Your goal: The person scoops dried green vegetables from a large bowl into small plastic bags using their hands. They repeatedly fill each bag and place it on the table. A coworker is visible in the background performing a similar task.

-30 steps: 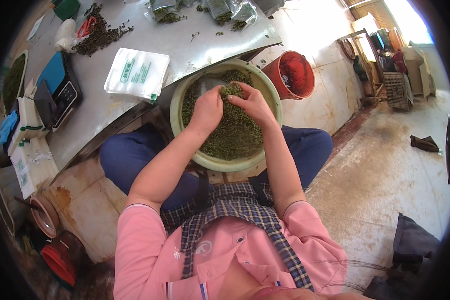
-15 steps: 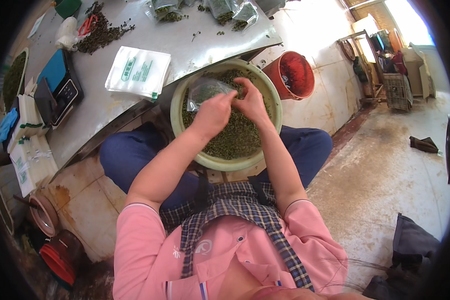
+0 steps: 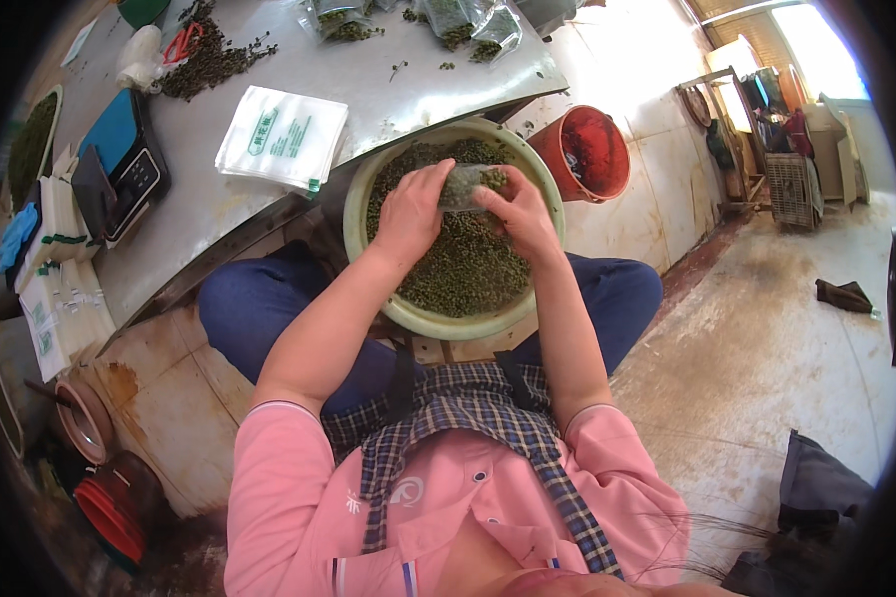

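Note:
A round pale green basin between my knees holds a heap of small dark green peppercorn-like berries. Over the heap, my left hand grips a clear plastic bag by its left side. At the bag's right end, my right hand is closed with thumb and fingers around a small clump of the green berries. Whether that clump lies inside the bag's mouth or just at it, I cannot tell.
On the metal table lie a stack of printed white bags, a black scale, red-handled scissors and several filled clear bags. A red bucket stands right of the basin.
My hands have moved apart. The bag, earlier hanging left of my left hand, now spans between both hands, and a clump of berries shows at my right fingers.

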The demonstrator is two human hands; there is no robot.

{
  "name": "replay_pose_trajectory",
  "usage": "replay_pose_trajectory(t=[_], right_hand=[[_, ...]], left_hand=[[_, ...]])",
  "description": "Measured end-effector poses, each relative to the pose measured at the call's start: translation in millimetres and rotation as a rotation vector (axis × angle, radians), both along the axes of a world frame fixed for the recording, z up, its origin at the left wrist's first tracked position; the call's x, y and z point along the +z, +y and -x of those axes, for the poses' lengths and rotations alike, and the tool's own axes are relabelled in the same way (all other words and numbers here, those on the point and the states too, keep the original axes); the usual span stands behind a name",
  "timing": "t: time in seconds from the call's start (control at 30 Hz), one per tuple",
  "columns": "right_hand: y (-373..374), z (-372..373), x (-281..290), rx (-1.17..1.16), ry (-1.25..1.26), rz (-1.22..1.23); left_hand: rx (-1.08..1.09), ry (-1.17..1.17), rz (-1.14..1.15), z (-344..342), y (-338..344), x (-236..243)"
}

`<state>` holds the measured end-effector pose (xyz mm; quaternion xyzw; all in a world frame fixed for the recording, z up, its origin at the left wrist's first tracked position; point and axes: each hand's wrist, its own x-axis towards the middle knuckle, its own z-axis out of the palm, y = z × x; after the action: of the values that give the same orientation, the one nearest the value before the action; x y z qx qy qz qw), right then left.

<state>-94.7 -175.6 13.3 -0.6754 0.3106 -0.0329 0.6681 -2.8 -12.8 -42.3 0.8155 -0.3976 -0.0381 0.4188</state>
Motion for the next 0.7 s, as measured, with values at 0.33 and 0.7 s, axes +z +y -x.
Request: replay_pose_trajectory(t=[0.33, 0.7], right_hand=[[0.8, 3.1, 58.0, 0.623, -0.102, 0.686], [-8.9, 18.3, 102.2, 0.642, -0.2, 0.921]], left_hand=[[-0.166, 0.366, 0.282, 3.0, -5.8, 11.1], [-0.074, 0.498, 0.293, -11.6, 1.1, 15.9]])
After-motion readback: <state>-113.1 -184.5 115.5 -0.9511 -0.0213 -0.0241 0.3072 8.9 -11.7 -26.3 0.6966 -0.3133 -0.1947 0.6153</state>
